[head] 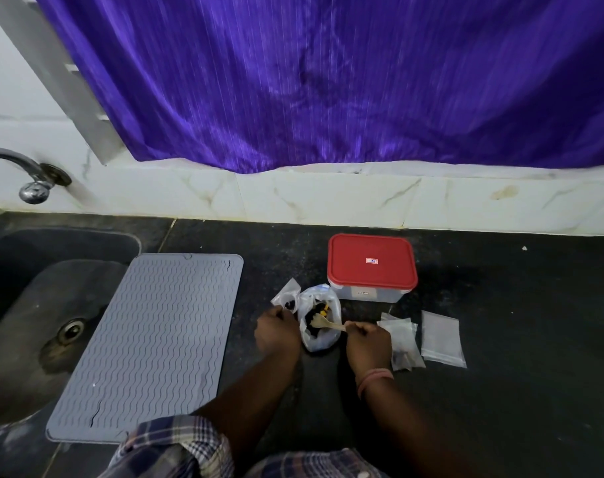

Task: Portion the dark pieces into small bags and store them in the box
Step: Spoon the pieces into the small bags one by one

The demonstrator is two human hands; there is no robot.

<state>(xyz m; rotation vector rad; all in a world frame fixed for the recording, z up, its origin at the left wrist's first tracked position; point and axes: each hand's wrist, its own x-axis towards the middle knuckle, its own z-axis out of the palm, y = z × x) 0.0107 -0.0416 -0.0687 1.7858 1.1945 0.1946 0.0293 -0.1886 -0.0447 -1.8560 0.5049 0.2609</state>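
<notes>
We are working at a dark worktop under a purple curtain, with a grey mat lying left of our hands. Our left hand is pinching a small bag holding a few dark pieces. Between our hands the big bag of dark pieces is sitting open; our right hand is gripping a wooden spoon dipping into it. Beyond stands the box, red lid on. Right of our right hand spare bags are lying flat. The film looks limp and slippery, so we are judging the mouth edge the best hold.
</notes>
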